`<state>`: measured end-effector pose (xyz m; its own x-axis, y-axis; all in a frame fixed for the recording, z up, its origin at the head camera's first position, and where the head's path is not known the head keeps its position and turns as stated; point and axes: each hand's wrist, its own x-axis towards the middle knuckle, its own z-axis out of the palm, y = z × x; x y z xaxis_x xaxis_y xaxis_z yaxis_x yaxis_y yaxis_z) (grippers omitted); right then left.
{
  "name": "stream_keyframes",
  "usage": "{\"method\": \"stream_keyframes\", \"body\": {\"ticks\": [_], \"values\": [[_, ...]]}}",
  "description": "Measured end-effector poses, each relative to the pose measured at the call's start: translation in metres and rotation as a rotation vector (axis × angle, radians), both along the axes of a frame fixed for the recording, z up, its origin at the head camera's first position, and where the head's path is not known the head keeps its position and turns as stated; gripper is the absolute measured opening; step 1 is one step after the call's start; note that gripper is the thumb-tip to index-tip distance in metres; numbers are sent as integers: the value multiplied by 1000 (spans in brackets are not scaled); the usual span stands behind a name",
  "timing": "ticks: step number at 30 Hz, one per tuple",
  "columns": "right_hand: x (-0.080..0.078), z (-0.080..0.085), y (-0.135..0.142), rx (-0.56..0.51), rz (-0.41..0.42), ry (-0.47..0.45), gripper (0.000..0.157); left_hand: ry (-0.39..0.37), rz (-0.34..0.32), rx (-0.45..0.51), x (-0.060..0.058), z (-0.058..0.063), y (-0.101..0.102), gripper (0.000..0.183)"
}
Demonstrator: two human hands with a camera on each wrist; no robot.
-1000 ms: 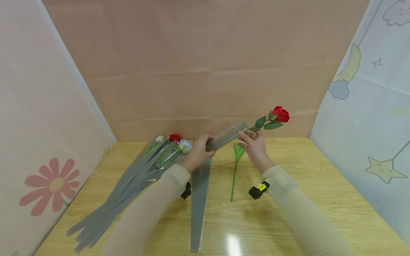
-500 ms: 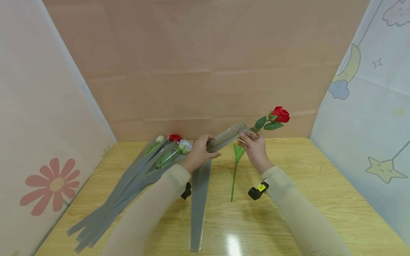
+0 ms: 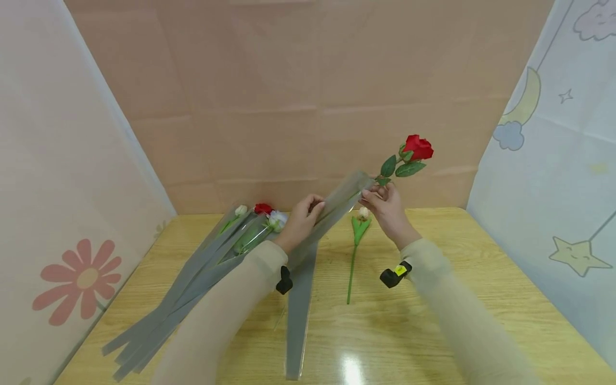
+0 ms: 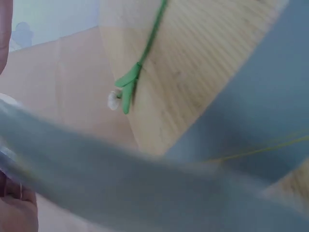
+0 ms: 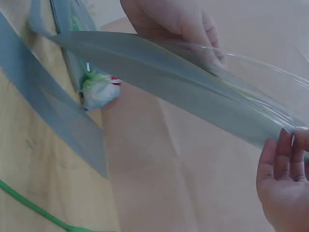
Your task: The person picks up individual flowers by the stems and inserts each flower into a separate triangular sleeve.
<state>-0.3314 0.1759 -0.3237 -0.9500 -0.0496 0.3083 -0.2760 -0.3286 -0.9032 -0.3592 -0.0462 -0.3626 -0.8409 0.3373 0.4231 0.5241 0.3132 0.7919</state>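
Note:
My right hand (image 3: 387,211) pinches the mouth of a grey-and-clear flower sleeve (image 3: 346,200), seen close up in the right wrist view. A red rose (image 3: 417,147) with green leaves sticks out beyond the mouth, its stem running down inside. Lower on this raised, slanting sleeve, my left hand (image 3: 298,222) holds its upper edge between thumb and fingers. In the right wrist view the left hand (image 5: 178,24) is partly behind clear film. A blurred stretch of the sleeve (image 4: 120,179) crosses the left wrist view.
Several wrapped flowers (image 3: 202,267) lie fanned at the left of the wooden table (image 3: 457,299). Another flat grey sleeve (image 3: 298,315) lies beneath the left wrist. A white tulip (image 3: 353,262) with a green stem lies at centre. A peach backdrop (image 3: 317,80) stands behind.
The sleeve and rose have risen, and more of the sleeve shows above the table. My left thumb was stretched away half a second ago and now meets the sleeve's edge. The tulip's head is uncovered.

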Motion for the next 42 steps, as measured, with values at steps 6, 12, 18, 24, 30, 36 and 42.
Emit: {"method": "stream_keyframes", "body": {"ticks": [6, 12, 18, 24, 30, 36, 42], "values": [[-10, 41, 4, 170, -32, 193, 41, 65, 32, 32, -1, 19, 7, 17], [-6, 90, -10, 143, -112, 296, 33, 174, 31, 162, 0, 42, 14, 18], [-1, 98, -17, 76, -164, 322, 18, 170, 65, 173, -1, 48, 13, 18], [-2, 76, -17, 67, -178, 276, 13, 134, 48, 155, -3, 37, 9, 17], [-3, 73, -19, 41, -208, 302, 15, 147, 56, 185, 1, 38, 10, 20], [0, 77, -20, -2, -226, 316, 16, 187, 108, 159, 2, 40, 8, 21], [0, 76, -23, -12, -221, 307, 18, 313, 129, 125, 3, 41, 7, 20]]}}
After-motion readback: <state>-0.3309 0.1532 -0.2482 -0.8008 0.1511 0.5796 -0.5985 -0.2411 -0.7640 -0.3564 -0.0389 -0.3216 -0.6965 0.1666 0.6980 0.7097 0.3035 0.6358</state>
